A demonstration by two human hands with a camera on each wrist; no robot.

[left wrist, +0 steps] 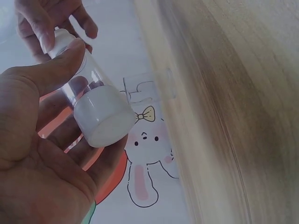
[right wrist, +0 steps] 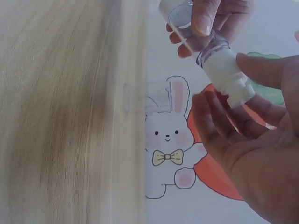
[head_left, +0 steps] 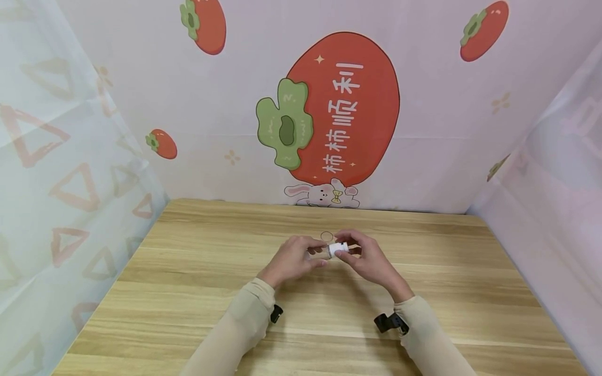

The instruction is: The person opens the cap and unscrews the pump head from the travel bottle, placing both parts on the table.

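A small clear bottle [left wrist: 96,77] with a white base and a white pump top [right wrist: 224,72] lies tilted between both hands. My left hand [head_left: 295,257] grips its clear body, thumb on one side and fingers beneath, the white base [left wrist: 105,116] over the fingers. At the other end, my right hand [head_left: 369,259] holds the white top between thumb and fingertips. Beyond the hands a clear cylindrical cap [head_left: 326,237] stands on the table; it shows as a transparent outline in both wrist views.
The wooden table [head_left: 188,261] reaches to a cloth backdrop [head_left: 423,172] printed with persimmons and a rabbit. Cloth walls rise at the left and right. Each forearm carries a black wrist mount [head_left: 391,322].
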